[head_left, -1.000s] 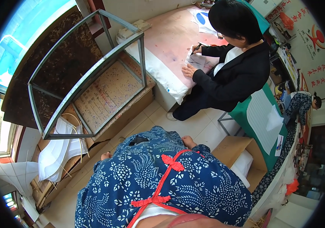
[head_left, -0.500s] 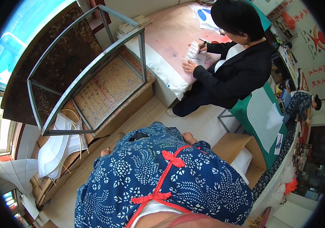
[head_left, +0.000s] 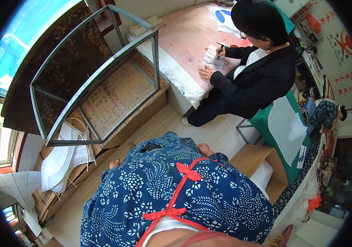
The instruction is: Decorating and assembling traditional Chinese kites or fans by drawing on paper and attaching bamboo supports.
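I look down my own front, a blue flower-print jacket (head_left: 176, 197) with red knot buttons. Only the tip of my left hand (head_left: 114, 164) shows past the left sleeve, and nothing is visible in it. My right hand (head_left: 205, 148) peeks out past the right sleeve with its fingers curled under; its palm is hidden. Both hang near my sides above the tiled floor (head_left: 209, 131). Ahead, a seated person in a black jacket (head_left: 258, 82) holds a pen on a white sheet (head_left: 214, 59) lying on a pink-stained table (head_left: 184, 33).
A grey metal frame (head_left: 102, 78) stands on a low wooden bench (head_left: 139, 115) to my left. White fabric on thin sticks (head_left: 67, 158) leans beside it. An open cardboard box (head_left: 262, 164) sits at my right, near a green-covered table (head_left: 283, 123).
The view has tilted slightly, so the table and frame sit a little higher. The seated person keeps drawing; my hands stay at my sides.
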`<state>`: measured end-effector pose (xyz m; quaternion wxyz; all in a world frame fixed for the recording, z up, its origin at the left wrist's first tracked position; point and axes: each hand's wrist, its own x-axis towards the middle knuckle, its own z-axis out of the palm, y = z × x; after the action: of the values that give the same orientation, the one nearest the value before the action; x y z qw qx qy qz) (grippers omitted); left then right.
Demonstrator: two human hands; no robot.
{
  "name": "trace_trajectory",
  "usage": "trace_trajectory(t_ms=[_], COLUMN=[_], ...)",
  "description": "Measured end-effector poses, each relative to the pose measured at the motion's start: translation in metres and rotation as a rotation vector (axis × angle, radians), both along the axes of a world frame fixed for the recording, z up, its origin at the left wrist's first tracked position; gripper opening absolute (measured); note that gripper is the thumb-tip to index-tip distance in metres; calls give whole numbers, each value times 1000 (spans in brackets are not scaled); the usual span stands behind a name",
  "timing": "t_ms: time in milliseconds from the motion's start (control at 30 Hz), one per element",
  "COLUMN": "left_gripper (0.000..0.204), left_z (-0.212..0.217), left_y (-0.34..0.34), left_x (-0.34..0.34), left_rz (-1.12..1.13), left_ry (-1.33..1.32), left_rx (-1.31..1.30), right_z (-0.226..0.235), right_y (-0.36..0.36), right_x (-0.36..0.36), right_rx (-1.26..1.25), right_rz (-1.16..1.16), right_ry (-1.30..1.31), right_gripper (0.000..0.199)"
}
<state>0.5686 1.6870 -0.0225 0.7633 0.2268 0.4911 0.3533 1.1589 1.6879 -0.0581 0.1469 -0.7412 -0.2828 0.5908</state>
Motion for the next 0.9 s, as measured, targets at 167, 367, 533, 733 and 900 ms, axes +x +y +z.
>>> trace_trajectory(t_ms=[167,367,533,733,900], left_gripper=[33,33,32,32,32], left_z=[-33,-36,-26,-18,-26], left_y=[11,10,9,12,9], left_x=[19,16,20,23,21], left_rz=[-29,-25,8,-13,7], left_ry=[1064,1019,1023,1007,1035], left_rx=[-395,-361,-391,-413,-387], right_z=[9,9,18,14,14], right_y=[2,1,4,2,1], right_x=[-4,-3,-6,-4,-5], right_rx=[-2,-12,-31,-18,-19], right_rz=[0,5,19,13,4], right_ry=[-19,-5,-2,6,3], right_gripper=[19,19,20,20,20])
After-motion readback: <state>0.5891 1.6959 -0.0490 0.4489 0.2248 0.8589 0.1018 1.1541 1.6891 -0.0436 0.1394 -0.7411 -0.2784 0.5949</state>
